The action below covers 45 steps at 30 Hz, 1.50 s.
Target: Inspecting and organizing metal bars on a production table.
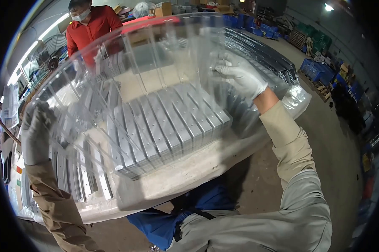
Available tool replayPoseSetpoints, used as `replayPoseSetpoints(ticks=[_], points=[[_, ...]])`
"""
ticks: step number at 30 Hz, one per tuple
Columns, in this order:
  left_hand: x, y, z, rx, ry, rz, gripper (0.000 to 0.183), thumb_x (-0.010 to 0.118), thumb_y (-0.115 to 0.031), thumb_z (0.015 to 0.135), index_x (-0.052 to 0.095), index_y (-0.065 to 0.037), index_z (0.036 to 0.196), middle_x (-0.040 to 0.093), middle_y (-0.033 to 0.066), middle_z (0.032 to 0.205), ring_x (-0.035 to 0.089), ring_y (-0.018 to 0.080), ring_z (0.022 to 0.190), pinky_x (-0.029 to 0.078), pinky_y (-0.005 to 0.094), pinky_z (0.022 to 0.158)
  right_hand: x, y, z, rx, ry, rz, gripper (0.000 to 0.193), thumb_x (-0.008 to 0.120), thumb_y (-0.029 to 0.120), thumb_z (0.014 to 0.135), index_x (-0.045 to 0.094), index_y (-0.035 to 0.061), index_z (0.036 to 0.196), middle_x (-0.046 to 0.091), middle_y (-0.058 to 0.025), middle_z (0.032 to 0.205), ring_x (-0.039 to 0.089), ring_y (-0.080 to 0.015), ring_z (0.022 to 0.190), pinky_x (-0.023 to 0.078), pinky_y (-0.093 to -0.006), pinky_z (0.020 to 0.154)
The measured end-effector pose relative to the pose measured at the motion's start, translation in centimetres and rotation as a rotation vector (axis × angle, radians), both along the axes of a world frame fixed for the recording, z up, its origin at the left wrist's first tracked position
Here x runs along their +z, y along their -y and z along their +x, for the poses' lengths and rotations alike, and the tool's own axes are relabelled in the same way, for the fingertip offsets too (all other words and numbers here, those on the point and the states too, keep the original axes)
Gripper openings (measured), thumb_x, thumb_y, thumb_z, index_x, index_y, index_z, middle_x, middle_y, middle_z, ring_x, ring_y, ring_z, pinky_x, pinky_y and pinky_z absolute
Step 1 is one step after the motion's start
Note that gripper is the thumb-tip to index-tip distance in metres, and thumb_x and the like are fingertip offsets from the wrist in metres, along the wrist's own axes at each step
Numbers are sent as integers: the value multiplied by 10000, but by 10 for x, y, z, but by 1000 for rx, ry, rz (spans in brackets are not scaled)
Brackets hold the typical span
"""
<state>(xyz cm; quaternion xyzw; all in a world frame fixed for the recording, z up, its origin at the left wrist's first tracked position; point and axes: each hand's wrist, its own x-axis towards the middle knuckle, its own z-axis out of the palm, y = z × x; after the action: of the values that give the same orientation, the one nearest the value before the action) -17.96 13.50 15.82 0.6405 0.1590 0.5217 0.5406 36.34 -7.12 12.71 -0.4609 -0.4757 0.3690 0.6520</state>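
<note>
A wide, clear plastic tray (pixel 141 69) with moulded ribs is held up over the table, blurred in places. My left hand (pixel 37 130), in a pale glove, has its fingers closed on the tray's left end. At the opposite end, the fingers of my gloved right hand (pixel 240 75) pinch the edge. Below and partly seen through the plastic lies a block of silver metal bars (pixel 168 122), set side by side in layers. More loose metal bars (pixel 78 172) lie on the table beneath my left forearm.
A pale cover drapes the table (pixel 176 172). Dark bars in shiny film (pixel 261 52) are stacked beyond my right hand. Across the table stands a person in a red shirt (pixel 92 35). A large fan (pixel 52 56) is at far left; blue crates (pixel 317 71) sit on the right-hand floor.
</note>
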Motion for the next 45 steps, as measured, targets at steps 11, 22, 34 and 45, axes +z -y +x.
replayPoseSetpoints(ticks=[11,22,34,45], points=[[-64,66,34,252,-298,700,290,694,-5,898,709,-42,1186,691,123,1228,658,254,1150,522,400,1061,-45,-6,58,-411,1373,344,289,615,61,933,718,161,1185,728,-67,1139,706,-227,976,557,-340,861],[-163,108,73,554,-952,1112,336,741,-3,767,687,-87,1088,671,82,1134,625,357,1173,529,467,983,-76,-19,39,-179,1963,-254,364,560,87,970,652,119,1321,700,-126,1223,663,-273,1149,541,-357,975],[-180,110,65,348,-869,732,572,843,-270,775,662,-24,1258,614,202,1357,533,453,1305,453,512,1098,-102,7,-112,57,1656,268,665,685,555,918,632,101,1401,536,-121,1513,480,-330,1404,400,-476,1146],[-220,90,-5,1124,-1195,287,603,751,-466,885,643,25,1218,679,229,1196,655,444,1089,532,488,979,-118,0,-113,20,1661,212,684,802,417,794,645,124,1392,581,-98,1476,551,-332,1333,440,-434,1115]])
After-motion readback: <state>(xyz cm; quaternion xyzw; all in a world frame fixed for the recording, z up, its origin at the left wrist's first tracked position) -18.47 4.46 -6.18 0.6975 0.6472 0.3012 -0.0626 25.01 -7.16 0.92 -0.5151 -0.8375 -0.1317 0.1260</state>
